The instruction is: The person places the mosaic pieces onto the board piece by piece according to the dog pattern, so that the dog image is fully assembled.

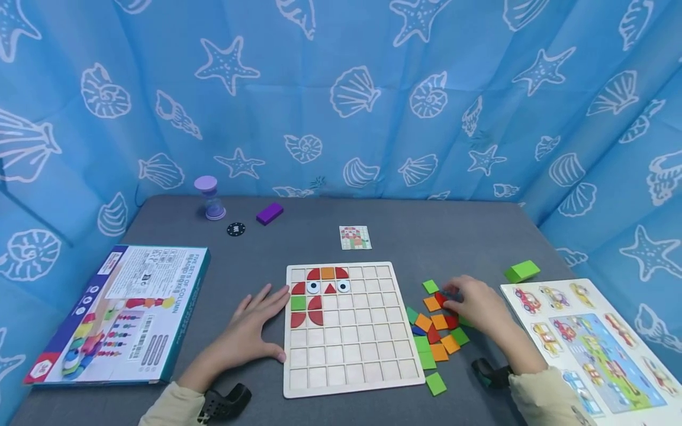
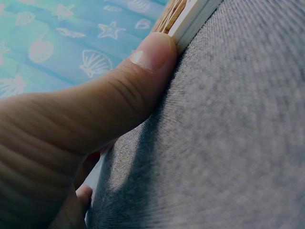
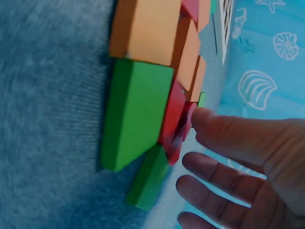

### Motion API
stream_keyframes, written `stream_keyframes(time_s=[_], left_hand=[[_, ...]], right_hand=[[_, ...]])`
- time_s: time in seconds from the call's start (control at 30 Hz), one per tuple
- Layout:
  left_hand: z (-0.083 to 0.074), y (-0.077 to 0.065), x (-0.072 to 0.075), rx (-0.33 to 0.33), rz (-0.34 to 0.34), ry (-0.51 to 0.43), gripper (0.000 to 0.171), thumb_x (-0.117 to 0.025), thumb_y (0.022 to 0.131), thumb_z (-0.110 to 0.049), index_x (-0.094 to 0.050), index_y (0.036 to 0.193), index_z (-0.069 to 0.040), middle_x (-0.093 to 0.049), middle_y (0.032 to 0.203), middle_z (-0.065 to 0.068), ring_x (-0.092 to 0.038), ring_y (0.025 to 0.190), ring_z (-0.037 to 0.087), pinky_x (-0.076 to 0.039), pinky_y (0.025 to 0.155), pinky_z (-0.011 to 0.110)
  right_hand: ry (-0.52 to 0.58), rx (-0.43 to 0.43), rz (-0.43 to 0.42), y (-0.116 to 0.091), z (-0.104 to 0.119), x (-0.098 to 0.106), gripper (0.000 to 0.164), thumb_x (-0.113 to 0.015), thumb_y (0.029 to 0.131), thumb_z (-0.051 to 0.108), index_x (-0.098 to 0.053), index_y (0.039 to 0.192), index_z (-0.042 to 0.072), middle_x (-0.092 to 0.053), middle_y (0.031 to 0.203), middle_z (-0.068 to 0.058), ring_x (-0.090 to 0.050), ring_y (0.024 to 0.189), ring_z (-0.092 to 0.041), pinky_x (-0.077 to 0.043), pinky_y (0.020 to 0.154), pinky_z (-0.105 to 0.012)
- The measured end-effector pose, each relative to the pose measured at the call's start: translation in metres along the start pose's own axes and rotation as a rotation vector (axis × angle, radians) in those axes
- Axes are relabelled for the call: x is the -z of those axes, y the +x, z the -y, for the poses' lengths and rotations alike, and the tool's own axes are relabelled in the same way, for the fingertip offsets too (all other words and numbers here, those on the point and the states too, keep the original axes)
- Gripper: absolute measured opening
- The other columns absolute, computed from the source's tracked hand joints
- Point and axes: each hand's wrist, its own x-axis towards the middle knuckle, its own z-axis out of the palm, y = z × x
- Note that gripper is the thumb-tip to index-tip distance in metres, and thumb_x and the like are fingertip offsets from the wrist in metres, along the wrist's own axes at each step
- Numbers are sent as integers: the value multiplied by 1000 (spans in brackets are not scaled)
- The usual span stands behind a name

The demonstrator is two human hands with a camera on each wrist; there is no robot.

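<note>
A wooden grid board (image 1: 351, 355) lies on the table, its upper left squares filled with red curved tiles, an orange tile (image 1: 327, 273), a green tile (image 1: 298, 303) and two eye tiles (image 1: 343, 286). My left hand (image 1: 256, 325) rests along the board's left edge with fingers spread; its thumb (image 2: 155, 52) presses the side of the board. To the right of the board is a loose pile of orange, green, red and blue tiles. My right hand (image 1: 476, 305) reaches into it, thumb and forefinger at a tilted red tile (image 3: 189, 114), which they seem to pinch; the forefinger is mostly hidden.
Behind the board lies a small pattern card (image 1: 355, 237). A boxed toy (image 1: 154, 284) is at left, with an hourglass (image 1: 210, 198), a black disc (image 1: 236, 229) and a purple block (image 1: 269, 213) behind. At right are a green block (image 1: 522, 271) and a picture puzzle (image 1: 602, 349).
</note>
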Motion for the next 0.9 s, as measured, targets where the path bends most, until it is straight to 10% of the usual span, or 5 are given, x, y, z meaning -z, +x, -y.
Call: stream_keyframes(time_s=[0.33,0.9], left_hand=[[0,-1,0,6,0,-7,111,-72,48,-62,-27,141,-19,-20,147,-6,-6,136,27,1,104,54],[-3,0,3,10,14,-2,112,-70,48,-62,-26,141,-19,-19,147,-5,-6,136,28,1,104,55]], right_hand=[[23,63,8,6,1,-9,22,-68,76,14,-63,97,9,-53,76,0,-42,61,-13,-35,53,-26],[-66,-91,-1,6,5,-8,23,-67,76,31,-59,77,10,-45,61,0,-40,52,-14,-29,45,-26]])
